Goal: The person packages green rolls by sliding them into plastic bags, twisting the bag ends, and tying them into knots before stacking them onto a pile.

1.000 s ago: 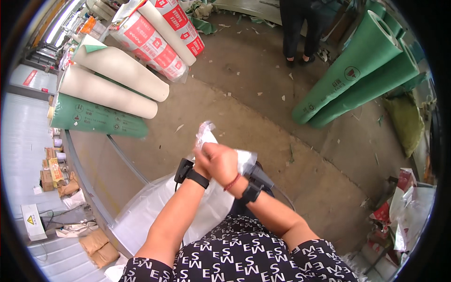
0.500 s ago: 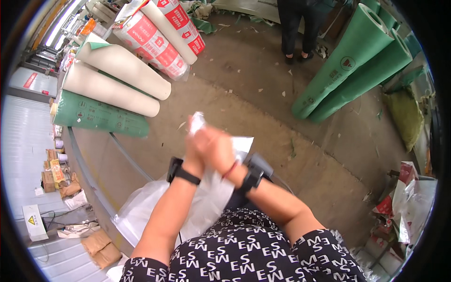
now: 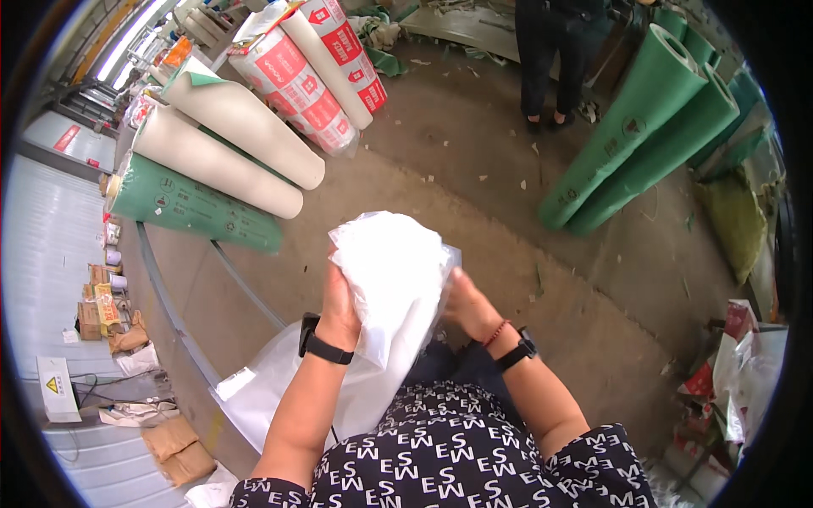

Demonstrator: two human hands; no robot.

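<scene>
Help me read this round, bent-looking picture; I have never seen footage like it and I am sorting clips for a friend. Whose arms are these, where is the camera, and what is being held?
The camera sits on a person's head and looks down, so the arms rising from the lower edge are that person's own. Its wide lens bends straight lines near the rim. The left hand and the right hand both grip a white plastic bag, bunched up between them at chest height. More white plastic sheet hangs lower, by the left forearm. Each wrist bears a black band. Below is a dirt floor. On it lie large rolls: green rolls at the right, beige rolls and one green roll at the left, and red-and-white wrapped rolls behind. Another person's legs stand at the top.
</scene>
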